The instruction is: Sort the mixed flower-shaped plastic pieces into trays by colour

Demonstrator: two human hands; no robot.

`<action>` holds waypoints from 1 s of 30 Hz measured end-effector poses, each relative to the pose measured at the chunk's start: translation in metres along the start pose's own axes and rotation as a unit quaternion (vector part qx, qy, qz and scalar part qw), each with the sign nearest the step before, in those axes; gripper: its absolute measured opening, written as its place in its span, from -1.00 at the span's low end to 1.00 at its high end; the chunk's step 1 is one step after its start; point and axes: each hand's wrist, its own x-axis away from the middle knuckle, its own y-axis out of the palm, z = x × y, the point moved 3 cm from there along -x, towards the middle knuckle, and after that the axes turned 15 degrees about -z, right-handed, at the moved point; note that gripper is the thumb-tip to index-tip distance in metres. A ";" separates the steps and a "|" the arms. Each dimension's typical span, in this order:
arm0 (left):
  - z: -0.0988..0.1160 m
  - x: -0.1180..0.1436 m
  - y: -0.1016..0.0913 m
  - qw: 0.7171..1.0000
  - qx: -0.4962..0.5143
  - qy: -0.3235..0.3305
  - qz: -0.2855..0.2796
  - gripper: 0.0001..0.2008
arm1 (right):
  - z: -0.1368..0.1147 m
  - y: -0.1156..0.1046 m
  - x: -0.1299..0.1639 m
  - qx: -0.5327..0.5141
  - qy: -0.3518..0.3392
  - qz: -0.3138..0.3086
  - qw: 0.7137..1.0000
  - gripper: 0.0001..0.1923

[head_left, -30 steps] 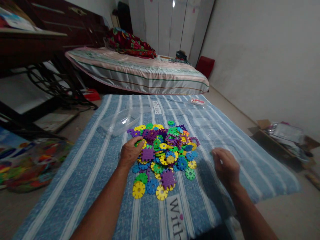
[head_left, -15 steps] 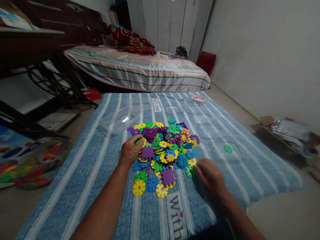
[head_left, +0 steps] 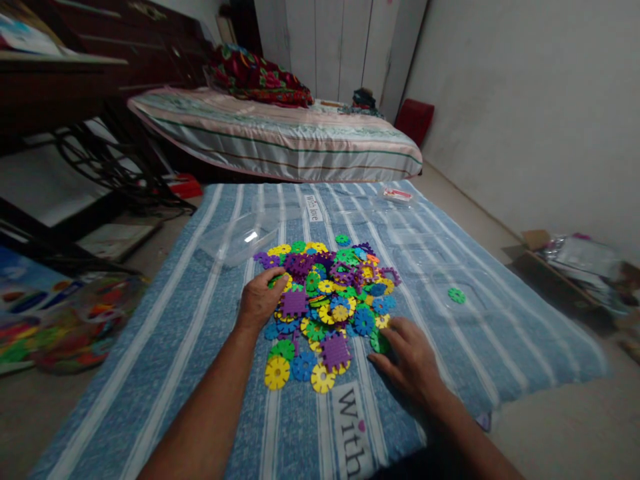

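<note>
A heap of plastic interlocking pieces (head_left: 325, 311) lies in front of me: notched discs in yellow, green and blue, with purple square ones among them. My left hand (head_left: 261, 297) is at the heap's left edge, its fingers closed around a green notched disc (head_left: 273, 283) beside yellow ones. At the right edge, my right hand (head_left: 413, 353) has its thumb and fingers apart around another green notched disc (head_left: 379, 341), which lies partly under the fingers. A purple square piece (head_left: 335, 352) and a yellow disc (head_left: 277, 373) are at the near side.
A striped blue cloth (head_left: 190, 320) covers the table. Beyond the heap stands a clear plastic box (head_left: 240, 239). A lone green disc (head_left: 456, 295) sits in a clear tray at right, with a small red-and-white packet (head_left: 397, 194) behind. A bed (head_left: 280, 143) stands at the back.
My right hand has spread its thumb away from its fingers at the green disc on the right. My left hand stays in nearly the same place.
</note>
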 end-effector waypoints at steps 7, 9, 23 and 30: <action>0.005 0.003 -0.001 1.000 0.007 -0.004 -0.004 -0.64 | 0.001 0.003 0.002 0.006 -0.006 0.014 1.000 -0.81; 0.006 0.003 -0.001 1.000 0.008 -0.008 -0.004 -0.64 | 0.001 0.003 0.003 0.000 -0.010 0.027 1.000 -0.83; 0.006 0.003 -0.001 1.000 0.009 -0.005 -0.001 -0.66 | -0.001 -0.022 -0.011 -0.049 -0.070 0.112 0.990 -0.87; 0.004 0.003 0.001 1.000 0.007 -0.009 -0.002 -0.66 | 0.073 -0.084 -0.024 0.149 0.067 0.228 0.960 -0.83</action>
